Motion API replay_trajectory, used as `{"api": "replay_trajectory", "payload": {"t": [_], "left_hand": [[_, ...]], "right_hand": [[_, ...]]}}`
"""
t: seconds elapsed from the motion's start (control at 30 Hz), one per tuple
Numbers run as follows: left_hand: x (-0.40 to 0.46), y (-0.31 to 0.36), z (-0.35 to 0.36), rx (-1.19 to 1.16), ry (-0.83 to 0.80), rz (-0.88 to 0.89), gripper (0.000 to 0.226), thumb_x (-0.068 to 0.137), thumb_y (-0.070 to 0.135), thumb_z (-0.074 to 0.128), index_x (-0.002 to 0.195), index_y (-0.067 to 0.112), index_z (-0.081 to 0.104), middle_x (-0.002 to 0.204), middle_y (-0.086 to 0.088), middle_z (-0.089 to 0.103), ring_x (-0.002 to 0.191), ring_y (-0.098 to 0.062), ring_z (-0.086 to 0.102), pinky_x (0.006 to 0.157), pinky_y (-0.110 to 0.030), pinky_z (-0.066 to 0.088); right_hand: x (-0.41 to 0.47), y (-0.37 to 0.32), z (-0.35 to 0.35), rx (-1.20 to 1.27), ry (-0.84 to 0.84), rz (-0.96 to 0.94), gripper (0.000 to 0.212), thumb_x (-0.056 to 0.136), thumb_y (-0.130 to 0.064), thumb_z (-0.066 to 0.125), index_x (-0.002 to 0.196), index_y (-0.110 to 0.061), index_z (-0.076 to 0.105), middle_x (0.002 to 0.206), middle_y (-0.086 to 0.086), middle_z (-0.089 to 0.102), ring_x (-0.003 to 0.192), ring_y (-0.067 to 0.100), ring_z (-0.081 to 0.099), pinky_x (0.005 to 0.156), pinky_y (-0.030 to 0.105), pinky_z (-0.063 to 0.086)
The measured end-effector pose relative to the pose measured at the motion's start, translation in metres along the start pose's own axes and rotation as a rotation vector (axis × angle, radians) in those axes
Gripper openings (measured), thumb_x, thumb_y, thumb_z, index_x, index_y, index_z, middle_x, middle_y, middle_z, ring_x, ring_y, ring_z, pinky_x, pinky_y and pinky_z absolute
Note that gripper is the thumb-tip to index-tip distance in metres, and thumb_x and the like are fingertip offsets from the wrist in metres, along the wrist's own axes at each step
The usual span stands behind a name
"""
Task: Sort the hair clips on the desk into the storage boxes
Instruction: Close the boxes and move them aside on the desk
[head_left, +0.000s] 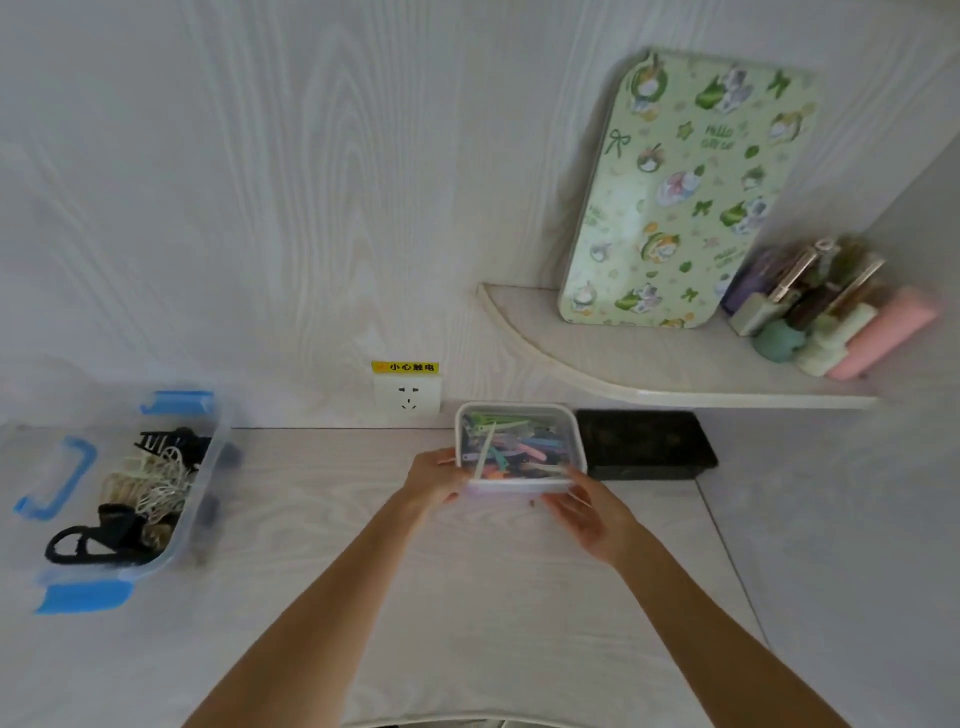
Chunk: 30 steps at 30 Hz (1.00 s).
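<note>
A clear blue-latched box (171, 525) of large claw clips (150, 478) is sitting at the left of the desk (322, 545). Near the middle, the left hand (435, 479) is gripping the left side of a small white box (571, 431) of colourful flat hair clips (511, 448) (its fingers curled on the rim), and the right hand (592, 512) is gripping the near right corner. A black tray (644, 442) is lying just beside it.

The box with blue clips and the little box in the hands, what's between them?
Only bare desk between the blue-latched box and the small box, in the head view.
</note>
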<state>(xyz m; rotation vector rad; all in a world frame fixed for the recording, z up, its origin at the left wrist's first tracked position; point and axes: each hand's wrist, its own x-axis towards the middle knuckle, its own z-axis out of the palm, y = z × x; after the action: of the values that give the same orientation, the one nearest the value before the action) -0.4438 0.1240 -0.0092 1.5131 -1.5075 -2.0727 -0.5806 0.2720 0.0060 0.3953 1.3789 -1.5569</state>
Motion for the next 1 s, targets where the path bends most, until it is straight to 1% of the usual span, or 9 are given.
{"api": "replay_trajectory", "payload": {"t": [0.1, 0.23, 0.33, 0.43, 0.53, 0.6, 0.73, 0.87, 1.0], "left_hand": [[0.0, 0.001, 0.008, 0.005, 0.017, -0.017, 0.048, 0.079, -0.01, 0.064, 0.124, 0.004, 0.058, 0.108, -0.016, 0.066, 0.09, -0.02, 0.056, 0.062, -0.018, 0.045], [-0.001, 0.001, 0.009, 0.029, 0.026, 0.018, 0.044, 0.08, -0.001, 0.068, 0.123, 0.004, 0.059, 0.101, -0.009, 0.061, 0.09, -0.02, 0.055, 0.059, -0.019, 0.045], [-0.002, -0.002, 0.008, 0.113, 0.047, 0.076, 0.043, 0.082, 0.014, 0.07, 0.123, 0.006, 0.059, 0.118, -0.011, 0.064, 0.097, -0.022, 0.061, 0.068, -0.02, 0.055], [-0.017, -0.008, -0.005, 0.284, 0.042, 0.155, 0.06, 0.08, 0.033, 0.07, 0.132, 0.009, 0.051, 0.135, -0.009, 0.054, 0.12, -0.023, 0.055, 0.1, -0.035, 0.046], [-0.047, -0.017, -0.039, 0.475, 0.11, 0.319, 0.054, 0.084, 0.044, 0.062, 0.132, 0.024, 0.049, 0.135, 0.006, 0.053, 0.119, -0.011, 0.055, 0.096, -0.028, 0.045], [-0.067, -0.021, -0.071, 0.593, 0.229, 0.436, 0.035, 0.09, 0.037, 0.055, 0.125, 0.031, 0.053, 0.128, 0.016, 0.056, 0.114, -0.003, 0.055, 0.091, -0.023, 0.043], [-0.109, -0.021, -0.153, 0.608, 0.569, 0.575, 0.022, 0.089, 0.033, 0.056, 0.111, 0.031, 0.06, 0.111, 0.017, 0.064, 0.1, -0.002, 0.062, 0.084, -0.025, 0.05], [-0.159, -0.031, -0.247, 0.63, 1.081, 0.639, 0.019, 0.082, 0.026, 0.065, 0.101, 0.028, 0.063, 0.101, 0.012, 0.064, 0.091, -0.012, 0.059, 0.065, -0.024, 0.045], [-0.182, -0.047, -0.33, 0.603, 1.287, 0.571, 0.05, 0.079, 0.025, 0.069, 0.125, 0.017, 0.051, 0.125, -0.002, 0.052, 0.111, -0.022, 0.048, 0.089, -0.036, 0.046]], "right_hand": [[0.003, -0.003, -0.006, -0.03, 0.026, 0.011, 0.024, 0.08, -0.018, 0.07, 0.095, -0.001, 0.06, 0.097, 0.017, 0.065, 0.088, 0.027, 0.065, 0.058, 0.032, 0.059], [0.007, -0.007, -0.008, -0.098, 0.035, 0.0, 0.027, 0.082, -0.021, 0.068, 0.098, -0.001, 0.06, 0.098, 0.017, 0.065, 0.086, 0.026, 0.066, 0.064, 0.033, 0.059], [0.005, -0.008, -0.007, -0.219, 0.042, -0.029, 0.027, 0.085, -0.026, 0.064, 0.095, -0.002, 0.057, 0.095, 0.016, 0.065, 0.082, 0.026, 0.066, 0.076, 0.036, 0.058], [-0.004, -0.002, -0.004, -0.506, 0.01, -0.019, 0.036, 0.086, -0.037, 0.06, 0.098, -0.002, 0.056, 0.097, 0.016, 0.065, 0.088, 0.028, 0.065, 0.082, 0.037, 0.052], [-0.017, 0.016, 0.01, -0.983, -0.111, 0.111, 0.042, 0.085, -0.037, 0.062, 0.108, -0.002, 0.059, 0.101, 0.013, 0.068, 0.091, 0.024, 0.068, 0.081, 0.033, 0.056], [-0.02, 0.03, 0.029, -1.178, -0.186, 0.157, 0.037, 0.086, -0.033, 0.063, 0.108, -0.004, 0.06, 0.104, 0.012, 0.068, 0.094, 0.023, 0.067, 0.084, 0.032, 0.055], [-0.02, 0.064, 0.116, -1.263, -0.286, -0.046, 0.036, 0.092, -0.032, 0.055, 0.108, 0.0, 0.06, 0.097, 0.007, 0.067, 0.089, 0.021, 0.065, 0.092, 0.034, 0.051], [-0.034, 0.113, 0.231, -1.215, -0.429, -0.296, 0.014, 0.091, -0.025, 0.057, 0.084, -0.014, 0.057, 0.087, 0.007, 0.061, 0.072, 0.022, 0.059, 0.07, 0.03, 0.048], [-0.042, 0.152, 0.31, -1.459, -0.355, -0.822, 0.038, 0.096, -0.025, 0.046, 0.131, -0.011, 0.044, 0.134, 0.009, 0.049, 0.117, 0.028, 0.053, 0.098, 0.034, 0.038]]}}
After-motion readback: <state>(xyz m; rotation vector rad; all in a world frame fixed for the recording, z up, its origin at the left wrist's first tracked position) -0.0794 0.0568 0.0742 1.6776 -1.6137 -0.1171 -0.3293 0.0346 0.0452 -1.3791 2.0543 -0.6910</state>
